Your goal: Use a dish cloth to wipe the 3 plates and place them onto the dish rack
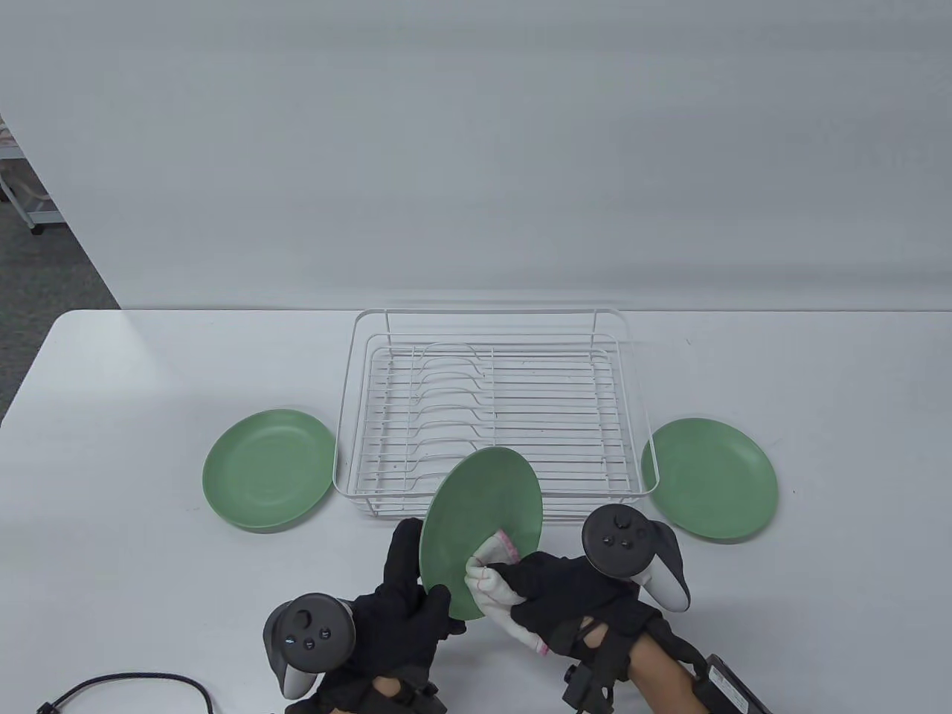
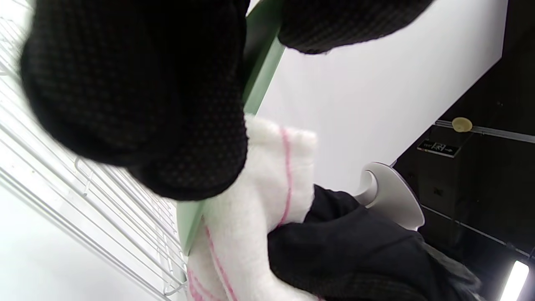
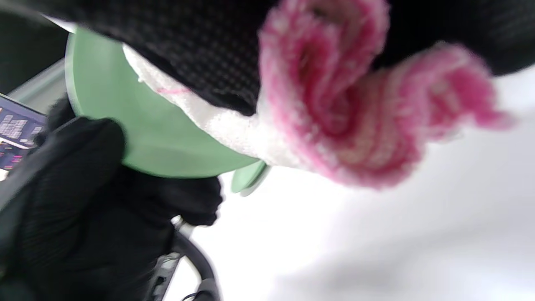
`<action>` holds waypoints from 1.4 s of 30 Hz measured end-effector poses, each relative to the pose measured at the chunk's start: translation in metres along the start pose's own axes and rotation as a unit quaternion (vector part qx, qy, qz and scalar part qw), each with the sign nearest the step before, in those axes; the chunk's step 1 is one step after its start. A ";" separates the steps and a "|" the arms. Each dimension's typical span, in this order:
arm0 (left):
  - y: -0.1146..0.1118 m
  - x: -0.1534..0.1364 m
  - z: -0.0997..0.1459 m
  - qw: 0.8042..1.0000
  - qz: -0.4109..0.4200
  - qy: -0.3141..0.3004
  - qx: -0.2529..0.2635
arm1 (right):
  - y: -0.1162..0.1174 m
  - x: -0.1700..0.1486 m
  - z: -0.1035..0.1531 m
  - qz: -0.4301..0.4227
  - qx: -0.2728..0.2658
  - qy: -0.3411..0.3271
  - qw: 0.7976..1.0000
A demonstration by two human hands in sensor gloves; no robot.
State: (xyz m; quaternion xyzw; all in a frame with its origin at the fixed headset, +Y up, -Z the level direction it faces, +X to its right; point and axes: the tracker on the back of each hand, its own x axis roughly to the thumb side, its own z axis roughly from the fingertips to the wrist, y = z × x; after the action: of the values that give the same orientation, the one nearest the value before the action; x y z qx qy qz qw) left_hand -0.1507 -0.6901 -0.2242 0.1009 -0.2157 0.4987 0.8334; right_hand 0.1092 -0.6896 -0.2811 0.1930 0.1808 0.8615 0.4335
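My left hand grips the lower left rim of a green plate and holds it tilted up on edge above the table in front of the rack. My right hand clutches a white dish cloth with pink edging and presses it against the plate's lower right face. In the right wrist view the cloth lies on the plate under my fingers. A second green plate lies flat left of the white wire dish rack. A third green plate lies to its right.
The rack holds nothing and stands at the table's middle. A black cable curls at the front left corner. A dark device sits at the front edge by my right wrist.
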 end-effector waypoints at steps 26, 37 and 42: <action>-0.027 0.010 0.001 0.995 -0.018 -0.031 -0.093 | -0.018 0.004 0.007 -0.143 -0.185 -0.123 0.964; -0.019 0.011 0.004 0.998 -0.009 -0.036 -0.042 | 0.007 0.024 0.007 -0.141 -0.073 -0.155 0.975; -0.015 0.011 0.005 0.999 -0.006 -0.038 -0.018 | 0.007 0.016 0.003 -0.149 -0.020 -0.112 0.982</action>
State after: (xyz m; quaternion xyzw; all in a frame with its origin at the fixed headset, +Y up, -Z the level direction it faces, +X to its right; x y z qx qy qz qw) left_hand -0.1341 -0.6910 -0.2137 0.1059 -0.2555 0.4857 0.8292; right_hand 0.0972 -0.6801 -0.2728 0.2508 0.1406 0.7637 0.5780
